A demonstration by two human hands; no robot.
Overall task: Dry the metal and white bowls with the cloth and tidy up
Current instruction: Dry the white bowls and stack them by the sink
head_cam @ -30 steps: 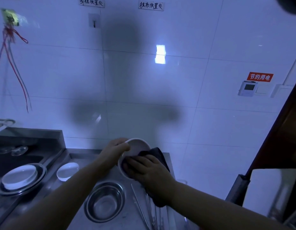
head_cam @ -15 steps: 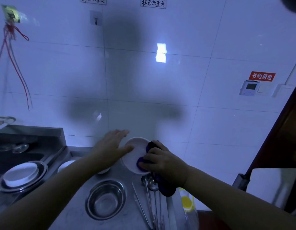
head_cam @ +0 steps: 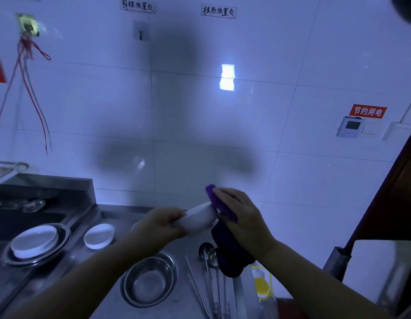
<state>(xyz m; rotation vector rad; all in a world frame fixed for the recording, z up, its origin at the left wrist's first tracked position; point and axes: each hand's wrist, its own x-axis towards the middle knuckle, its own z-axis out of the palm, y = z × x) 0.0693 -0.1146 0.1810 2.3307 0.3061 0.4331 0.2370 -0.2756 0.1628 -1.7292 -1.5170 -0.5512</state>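
Note:
My left hand (head_cam: 163, 223) grips a white bowl (head_cam: 199, 217) by its near rim and holds it above the steel counter, tilted nearly edge-on. My right hand (head_cam: 242, 221) holds a dark purple cloth (head_cam: 222, 208) against the bowl's right side, and the rest of the cloth hangs below the hand. A metal bowl (head_cam: 150, 279) stands upright on the counter below my left forearm. Another white bowl (head_cam: 34, 241) sits inside a metal bowl (head_cam: 61, 244) at the left. A small white dish (head_cam: 99, 236) lies between them.
Spoons and chopsticks (head_cam: 210, 275) lie on the steel counter (head_cam: 68, 268) right of the metal bowl. A clear bottle with a yellow label (head_cam: 262, 286) stands at the counter's right edge. A sink with glassware (head_cam: 31, 204) is at the far left. Tiled wall behind.
The white bowl has been turned from facing me to nearly edge-on. My left hand now grips its rim, and my right hand has moved the cloth round to the bowl's right side.

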